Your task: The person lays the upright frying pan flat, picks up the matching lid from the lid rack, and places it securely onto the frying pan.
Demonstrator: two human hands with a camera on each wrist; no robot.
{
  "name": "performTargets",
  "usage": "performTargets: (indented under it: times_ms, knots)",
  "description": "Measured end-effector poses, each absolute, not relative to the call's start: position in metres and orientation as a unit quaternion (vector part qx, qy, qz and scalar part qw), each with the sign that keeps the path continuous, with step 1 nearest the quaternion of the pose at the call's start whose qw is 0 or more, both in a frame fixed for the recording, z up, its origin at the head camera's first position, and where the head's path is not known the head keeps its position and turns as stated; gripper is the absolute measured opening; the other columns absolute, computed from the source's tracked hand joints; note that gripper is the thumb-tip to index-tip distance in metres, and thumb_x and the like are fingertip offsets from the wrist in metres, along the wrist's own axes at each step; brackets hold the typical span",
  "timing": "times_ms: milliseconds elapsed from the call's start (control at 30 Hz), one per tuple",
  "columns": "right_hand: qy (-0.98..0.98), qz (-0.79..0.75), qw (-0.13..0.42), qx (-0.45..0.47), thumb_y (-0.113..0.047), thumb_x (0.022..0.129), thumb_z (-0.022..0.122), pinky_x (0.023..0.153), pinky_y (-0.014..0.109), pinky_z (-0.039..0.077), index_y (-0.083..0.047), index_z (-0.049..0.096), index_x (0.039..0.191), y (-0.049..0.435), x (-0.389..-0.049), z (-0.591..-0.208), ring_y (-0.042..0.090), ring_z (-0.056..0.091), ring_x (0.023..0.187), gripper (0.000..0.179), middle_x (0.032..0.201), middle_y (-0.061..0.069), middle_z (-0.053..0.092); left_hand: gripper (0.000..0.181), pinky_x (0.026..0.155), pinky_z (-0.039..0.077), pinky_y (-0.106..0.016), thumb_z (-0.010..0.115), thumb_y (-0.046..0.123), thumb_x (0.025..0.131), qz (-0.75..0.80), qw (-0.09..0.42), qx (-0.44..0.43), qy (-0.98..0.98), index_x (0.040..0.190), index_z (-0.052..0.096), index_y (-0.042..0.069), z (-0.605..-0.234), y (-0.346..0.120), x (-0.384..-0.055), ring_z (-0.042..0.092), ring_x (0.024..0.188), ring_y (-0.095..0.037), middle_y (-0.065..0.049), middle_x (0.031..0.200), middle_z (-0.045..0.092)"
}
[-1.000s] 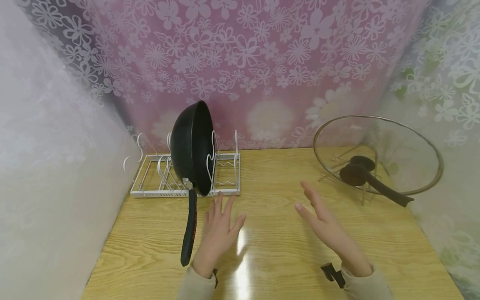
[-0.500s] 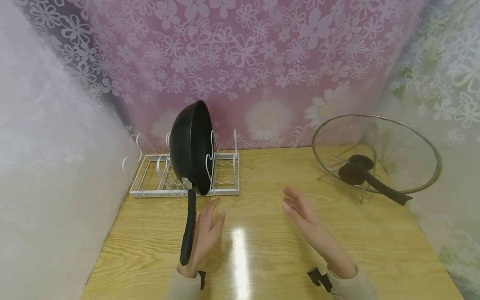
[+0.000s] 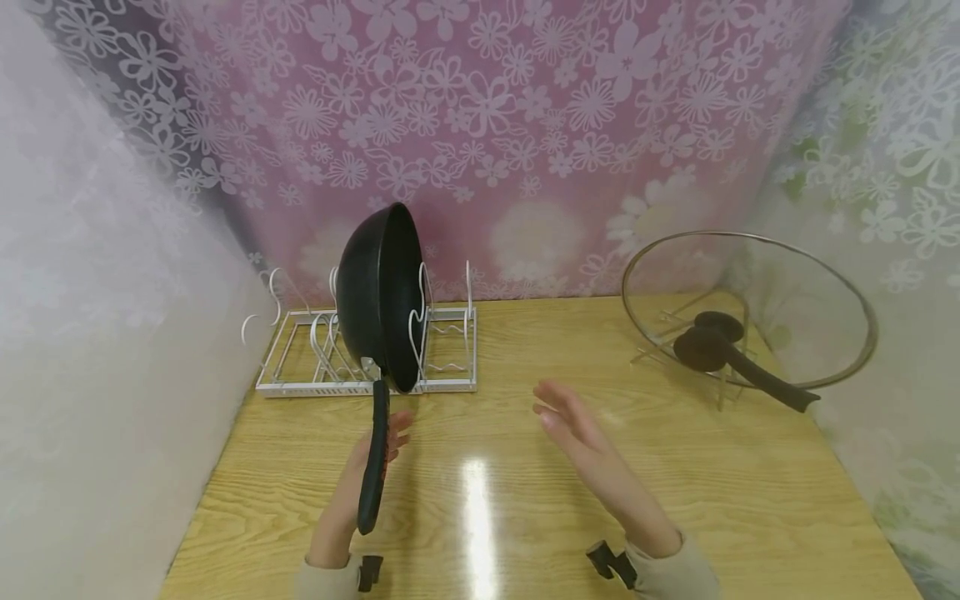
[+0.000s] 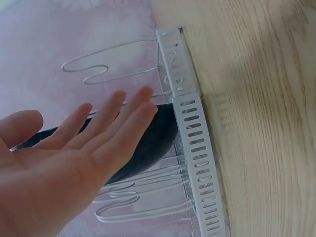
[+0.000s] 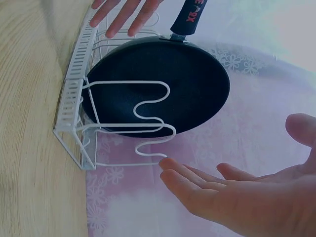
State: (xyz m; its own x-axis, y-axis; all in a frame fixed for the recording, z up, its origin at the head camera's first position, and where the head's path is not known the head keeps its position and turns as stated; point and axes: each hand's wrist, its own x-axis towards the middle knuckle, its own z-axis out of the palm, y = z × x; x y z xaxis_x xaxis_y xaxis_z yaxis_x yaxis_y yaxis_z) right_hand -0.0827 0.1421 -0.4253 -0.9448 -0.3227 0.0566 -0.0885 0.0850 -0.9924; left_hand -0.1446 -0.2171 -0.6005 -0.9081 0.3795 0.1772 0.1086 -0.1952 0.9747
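A black frying pan (image 3: 363, 292) stands on edge in the white wire rack (image 3: 453, 386), its dark handle (image 3: 375, 458) jutting toward me. My left hand (image 3: 351, 483) is beside and partly behind that handle in the head view, fingertips showing to its right. In the left wrist view the left hand (image 4: 84, 153) has extended fingers and overlaps the pan (image 4: 153, 143); nothing is in it. Farther right, over the table, my right hand (image 3: 585, 450) holds nothing. Its fingers are stretched out in the right wrist view, where the pan's dark inside (image 5: 158, 74) shows behind the wire dividers.
A glass lid (image 3: 795, 312) with a metal rim leans at the right on a small wire stand (image 3: 722, 392). Near it is a black long-handled piece (image 3: 765, 379). Floral curtains (image 3: 525, 150) enclose the wooden table (image 3: 540, 533) at the back and sides.
My left hand has moved left, from right of the pan's handle to partly behind it. My right hand has also shifted left. The pan, rack and lid stay in place.
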Motion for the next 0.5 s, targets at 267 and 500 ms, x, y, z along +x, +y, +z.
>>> performTargets:
  times_ms: [267,500]
  knots:
    - [0.708,-0.685,0.109,-0.131,-0.023,0.106,0.044,0.114,0.058,0.024,-0.003,0.028,0.151,0.128,-0.086,-0.425,0.045,0.038,0.137,0.053,0.153,0.022,0.033,0.041,0.094,0.048,-0.034,0.030,0.017,0.110,0.681,0.103,-0.021,0.725,0.139,0.049,-0.004,-0.462,-0.186,-0.089,0.063,0.112,-0.018,-0.010,0.131,0.061]
    - [0.688,-0.700,0.139,-0.132,-0.028,0.106,0.046,0.115,0.055,0.024,-0.010,0.032,0.150,0.113,-0.091,-0.422,0.035,0.043,0.137,0.050,0.151,0.015,0.039,0.056,0.092,0.050,-0.032,0.017,0.037,0.110,0.716,0.121,0.043,0.687,0.136,0.045,-0.004,-0.448,-0.202,-0.088,0.062,0.118,-0.021,0.005,0.124,0.065]
